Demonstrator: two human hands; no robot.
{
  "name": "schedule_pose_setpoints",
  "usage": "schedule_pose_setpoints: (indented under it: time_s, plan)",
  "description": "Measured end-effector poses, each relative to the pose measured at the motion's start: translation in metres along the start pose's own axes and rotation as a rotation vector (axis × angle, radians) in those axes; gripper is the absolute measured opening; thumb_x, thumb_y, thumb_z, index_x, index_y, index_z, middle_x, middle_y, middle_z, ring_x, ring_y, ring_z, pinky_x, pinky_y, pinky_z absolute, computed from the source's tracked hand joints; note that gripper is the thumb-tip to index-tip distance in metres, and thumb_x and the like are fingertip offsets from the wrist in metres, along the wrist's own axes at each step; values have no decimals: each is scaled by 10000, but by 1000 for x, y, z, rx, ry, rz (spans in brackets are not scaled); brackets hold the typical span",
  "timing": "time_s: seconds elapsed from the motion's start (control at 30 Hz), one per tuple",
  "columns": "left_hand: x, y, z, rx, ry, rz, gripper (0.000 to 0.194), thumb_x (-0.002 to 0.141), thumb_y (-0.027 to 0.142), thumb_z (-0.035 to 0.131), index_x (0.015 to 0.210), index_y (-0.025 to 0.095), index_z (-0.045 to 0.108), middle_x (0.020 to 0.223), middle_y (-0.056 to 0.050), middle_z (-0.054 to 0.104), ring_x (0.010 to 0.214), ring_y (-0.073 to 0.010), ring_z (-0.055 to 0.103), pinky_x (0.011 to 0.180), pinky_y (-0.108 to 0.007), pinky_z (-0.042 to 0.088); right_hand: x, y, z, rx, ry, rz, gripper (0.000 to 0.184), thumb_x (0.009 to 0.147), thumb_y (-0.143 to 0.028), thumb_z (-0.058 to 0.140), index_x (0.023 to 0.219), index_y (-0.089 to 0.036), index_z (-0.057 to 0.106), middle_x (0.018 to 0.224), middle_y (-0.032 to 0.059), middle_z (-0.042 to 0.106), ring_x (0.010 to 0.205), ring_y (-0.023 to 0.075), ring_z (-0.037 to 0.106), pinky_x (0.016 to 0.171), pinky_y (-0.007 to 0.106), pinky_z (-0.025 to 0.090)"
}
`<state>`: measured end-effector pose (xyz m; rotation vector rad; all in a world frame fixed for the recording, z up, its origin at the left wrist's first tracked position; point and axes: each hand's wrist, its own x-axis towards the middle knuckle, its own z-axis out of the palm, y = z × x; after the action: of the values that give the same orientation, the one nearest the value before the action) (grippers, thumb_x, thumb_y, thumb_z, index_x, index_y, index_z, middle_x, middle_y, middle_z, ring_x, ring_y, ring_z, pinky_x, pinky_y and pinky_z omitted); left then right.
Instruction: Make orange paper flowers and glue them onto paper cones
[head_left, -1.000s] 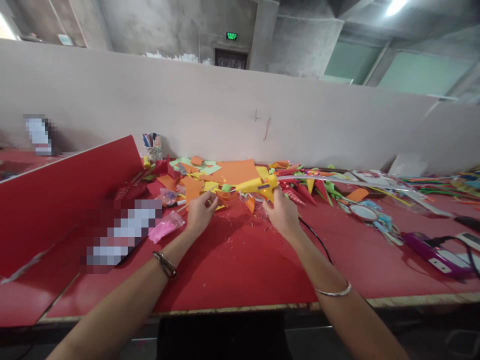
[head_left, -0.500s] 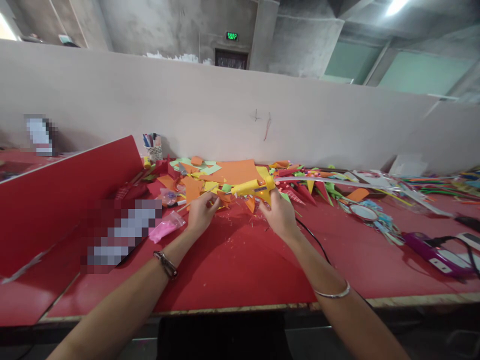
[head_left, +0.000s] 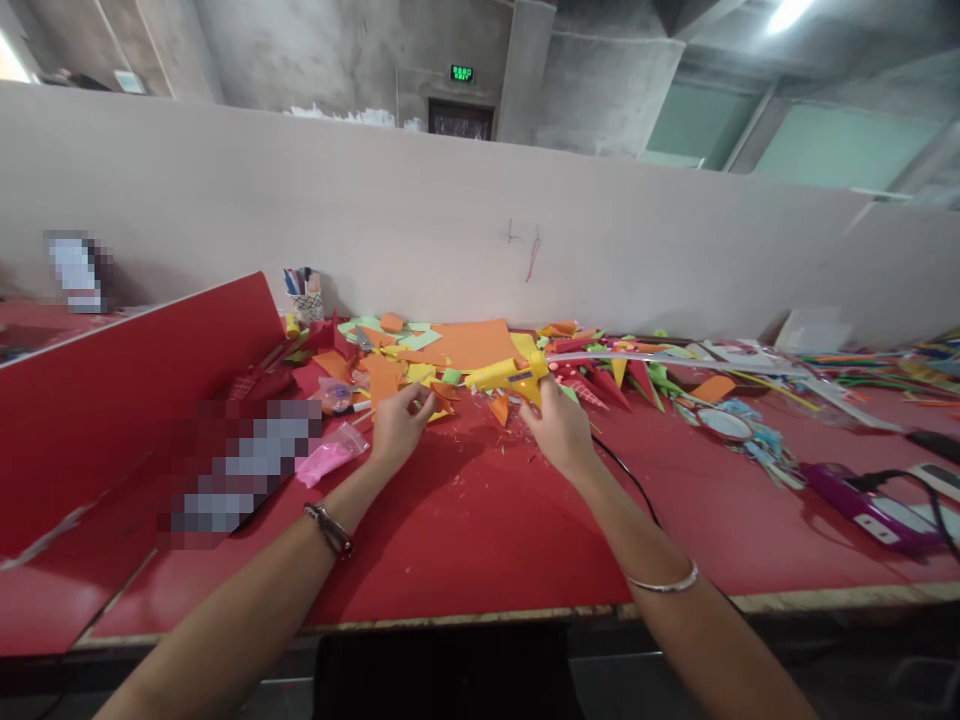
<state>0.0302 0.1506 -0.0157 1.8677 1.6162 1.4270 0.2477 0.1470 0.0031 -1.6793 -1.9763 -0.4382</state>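
My right hand [head_left: 559, 425] is wrapped round the handle of a yellow glue gun [head_left: 506, 375], whose nozzle points left. A long clear glue stick [head_left: 637, 358] sticks out of its back end. My left hand [head_left: 401, 425] is held just left of the nozzle, thumb and fingers curled together at a small orange piece [head_left: 444, 393]; the exact grip is partly hidden. Beneath and behind the hands lie cut orange, yellow and green sheet pieces, among them a large orange sheet [head_left: 476, 343] and a small orange cone [head_left: 499, 406].
A pink item in a plastic bag [head_left: 330, 455] lies left, beside a blurred-out object [head_left: 247, 465]. A pen cup [head_left: 306, 298] stands by the wall. On the right are a roll of clear tape [head_left: 724, 424], ribbons and a purple power strip [head_left: 870, 508]. A black cord [head_left: 630, 475] trails from the gun.
My left hand has shifted very slightly left, away from the nozzle. My right hand still holds the glue gun in nearly the same place. The view has shifted a little.
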Motion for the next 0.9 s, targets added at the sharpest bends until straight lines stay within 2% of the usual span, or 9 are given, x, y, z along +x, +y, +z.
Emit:
schedule_pose_setpoints:
  time_s: [0.13, 0.3, 0.47, 0.57, 0.7, 0.8, 0.9]
  plan:
    - [1, 0, -1, 7, 4, -3, 215, 738, 322, 466, 606, 167, 537, 406, 57, 464, 383, -73, 412, 418, -173, 292, 0, 2, 0, 25, -24, 37, 299, 773, -306, 478, 1020, -143, 431, 823, 90, 634, 707, 223, 589, 497, 251, 302]
    - [2, 0, -1, 1, 10, -3, 225, 731, 334, 472, 591, 167, 526, 405, 57, 459, 383, -75, 424, 418, -177, 296, 2, 8, -1, 51, -16, 106, 407, 742, -448, 507, 1017, -159, 423, 853, 91, 630, 769, 240, 589, 531, 263, 336]
    - [2, -4, 0, -44, -2, -17, 211, 736, 346, 476, 631, 172, 536, 408, 63, 466, 371, -77, 452, 411, -172, 310, 3, 24, -13, 41, 11, 182, 464, 736, -491, 501, 1043, -154, 412, 914, 113, 621, 809, 247, 580, 557, 268, 347]
    - [2, -6, 1, -47, -20, -30, 224, 743, 365, 468, 655, 173, 545, 434, 56, 501, 363, -77, 459, 411, -174, 318, -3, 48, -23, -5, 16, 233, 410, 779, -477, 437, 1032, -154, 430, 876, 116, 623, 756, 243, 580, 535, 270, 333]
    - [3, -5, 1, -25, -21, -18, 235, 745, 368, 464, 650, 171, 552, 432, 50, 507, 372, -80, 465, 420, -176, 319, -25, 94, -31, -70, -29, 248, 319, 821, -398, 375, 999, -145, 453, 831, 125, 615, 718, 240, 575, 522, 272, 326]
    - [3, -2, 0, -10, -35, -20, 228, 742, 360, 465, 646, 171, 548, 402, 59, 471, 366, -82, 454, 418, -177, 311, -49, 128, -29, -30, -71, 203, 280, 826, -358, 364, 981, -142, 453, 824, 121, 603, 751, 237, 571, 554, 275, 353]
    - [2, 0, -1, 28, -49, 9, 219, 735, 343, 468, 621, 170, 539, 420, 55, 471, 385, -79, 438, 425, -177, 305, -71, 148, -21, 42, -58, 185, 255, 816, -373, 369, 935, -168, 463, 774, 90, 592, 721, 224, 566, 573, 281, 376]
